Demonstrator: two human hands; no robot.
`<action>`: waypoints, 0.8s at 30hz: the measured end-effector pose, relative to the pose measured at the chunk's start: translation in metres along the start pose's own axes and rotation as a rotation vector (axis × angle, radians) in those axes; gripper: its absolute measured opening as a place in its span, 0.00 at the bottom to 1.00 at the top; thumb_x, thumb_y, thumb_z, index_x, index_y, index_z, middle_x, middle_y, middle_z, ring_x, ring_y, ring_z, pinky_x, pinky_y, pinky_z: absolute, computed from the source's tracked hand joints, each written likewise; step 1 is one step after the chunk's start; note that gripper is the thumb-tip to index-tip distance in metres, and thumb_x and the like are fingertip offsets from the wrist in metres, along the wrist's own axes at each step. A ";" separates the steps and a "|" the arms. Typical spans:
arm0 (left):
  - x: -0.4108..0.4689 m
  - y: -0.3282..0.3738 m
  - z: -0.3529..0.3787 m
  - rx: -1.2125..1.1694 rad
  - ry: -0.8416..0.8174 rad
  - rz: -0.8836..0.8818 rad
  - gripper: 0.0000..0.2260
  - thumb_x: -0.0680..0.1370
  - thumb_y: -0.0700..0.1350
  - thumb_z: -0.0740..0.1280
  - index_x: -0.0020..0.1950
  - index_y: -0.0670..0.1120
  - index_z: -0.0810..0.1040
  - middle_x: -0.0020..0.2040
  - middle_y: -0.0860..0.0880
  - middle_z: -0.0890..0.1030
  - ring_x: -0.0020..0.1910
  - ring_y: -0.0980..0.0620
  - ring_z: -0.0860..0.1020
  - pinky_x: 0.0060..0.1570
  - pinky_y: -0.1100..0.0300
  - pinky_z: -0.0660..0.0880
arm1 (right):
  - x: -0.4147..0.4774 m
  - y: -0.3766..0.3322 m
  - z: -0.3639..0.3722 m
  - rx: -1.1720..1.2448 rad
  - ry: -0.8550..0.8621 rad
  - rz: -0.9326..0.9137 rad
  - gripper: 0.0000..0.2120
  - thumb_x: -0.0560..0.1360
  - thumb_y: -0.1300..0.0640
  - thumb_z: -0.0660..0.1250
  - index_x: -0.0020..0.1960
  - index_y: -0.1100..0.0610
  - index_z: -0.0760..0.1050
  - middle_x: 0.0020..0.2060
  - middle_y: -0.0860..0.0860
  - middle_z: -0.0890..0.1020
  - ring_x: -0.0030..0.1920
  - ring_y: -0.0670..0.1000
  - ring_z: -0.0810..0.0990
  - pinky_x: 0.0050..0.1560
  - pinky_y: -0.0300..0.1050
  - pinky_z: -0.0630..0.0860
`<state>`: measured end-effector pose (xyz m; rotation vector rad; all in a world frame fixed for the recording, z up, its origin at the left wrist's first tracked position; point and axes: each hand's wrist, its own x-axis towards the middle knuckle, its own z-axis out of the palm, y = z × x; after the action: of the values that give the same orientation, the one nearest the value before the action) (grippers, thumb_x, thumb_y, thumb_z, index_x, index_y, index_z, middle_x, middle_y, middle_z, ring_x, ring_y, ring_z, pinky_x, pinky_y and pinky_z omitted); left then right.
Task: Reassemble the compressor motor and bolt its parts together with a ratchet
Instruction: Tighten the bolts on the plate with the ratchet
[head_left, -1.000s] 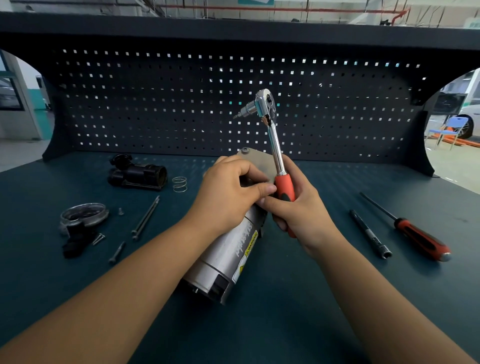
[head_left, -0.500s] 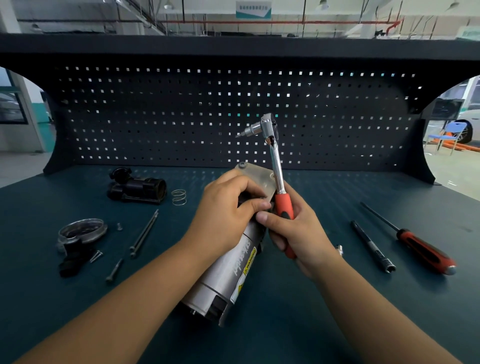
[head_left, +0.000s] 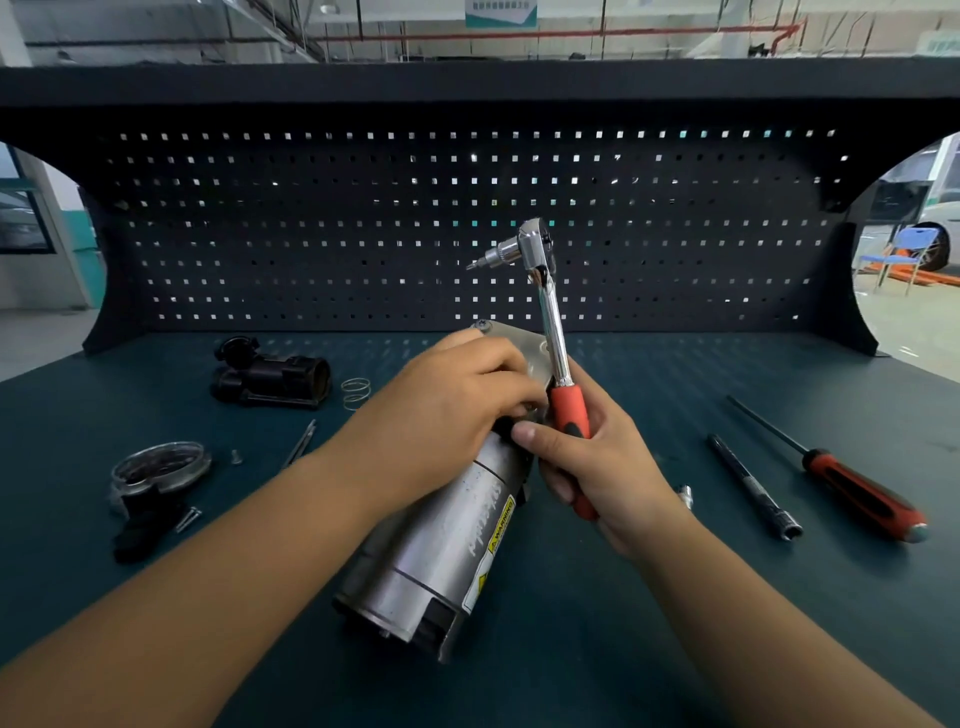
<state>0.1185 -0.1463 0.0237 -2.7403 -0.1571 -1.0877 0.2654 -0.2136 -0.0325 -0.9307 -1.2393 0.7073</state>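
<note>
The silver compressor motor (head_left: 436, 556) lies tilted on the dark green bench, its flat end plate (head_left: 511, 340) pointing away from me. My left hand (head_left: 452, 410) curls over the motor's upper end near the plate; what its fingertips touch is hidden. My right hand (head_left: 587, 467) grips the red handle of the ratchet (head_left: 553, 332), which stands upright with its chrome head and bit pointing left, above the motor and off it. A bolt head (head_left: 483, 326) shows at the plate's far corner.
At left lie a black housing (head_left: 270, 379), a spring (head_left: 356, 392), a round metal cover (head_left: 158, 467), long bolts (head_left: 301, 444) and small screws. At right lie an extension bar (head_left: 753, 486), a red-handled screwdriver (head_left: 852, 486) and a small socket (head_left: 685, 493). A pegboard (head_left: 363, 234) backs the bench.
The ratchet head has dropped lower in view while my right hand keeps its grip. My left hand has slid slightly along the motor's top end. The view has tilted upward.
</note>
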 end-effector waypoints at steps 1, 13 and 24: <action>0.001 -0.002 0.000 0.066 -0.011 0.062 0.08 0.74 0.32 0.65 0.47 0.39 0.83 0.41 0.44 0.80 0.39 0.47 0.74 0.39 0.55 0.76 | 0.000 0.000 0.000 -0.001 0.001 0.000 0.27 0.67 0.61 0.72 0.64 0.47 0.72 0.32 0.57 0.72 0.20 0.46 0.65 0.21 0.33 0.63; 0.042 -0.007 -0.016 -0.160 0.031 -0.225 0.05 0.78 0.43 0.66 0.50 0.44 0.80 0.44 0.54 0.76 0.43 0.57 0.74 0.44 0.72 0.67 | -0.001 0.000 0.000 -0.018 -0.006 -0.003 0.27 0.68 0.59 0.72 0.63 0.41 0.73 0.29 0.51 0.72 0.20 0.47 0.64 0.22 0.34 0.63; 0.047 -0.012 0.010 -0.466 0.094 -0.506 0.06 0.75 0.42 0.70 0.50 0.50 0.81 0.42 0.57 0.81 0.41 0.67 0.78 0.44 0.75 0.71 | -0.003 0.000 -0.002 0.368 0.029 0.085 0.24 0.67 0.51 0.72 0.62 0.50 0.72 0.24 0.49 0.67 0.19 0.44 0.62 0.20 0.35 0.62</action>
<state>0.1572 -0.1316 0.0508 -3.1387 -0.6971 -1.5426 0.2665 -0.2161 -0.0341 -0.6881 -1.0039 0.9495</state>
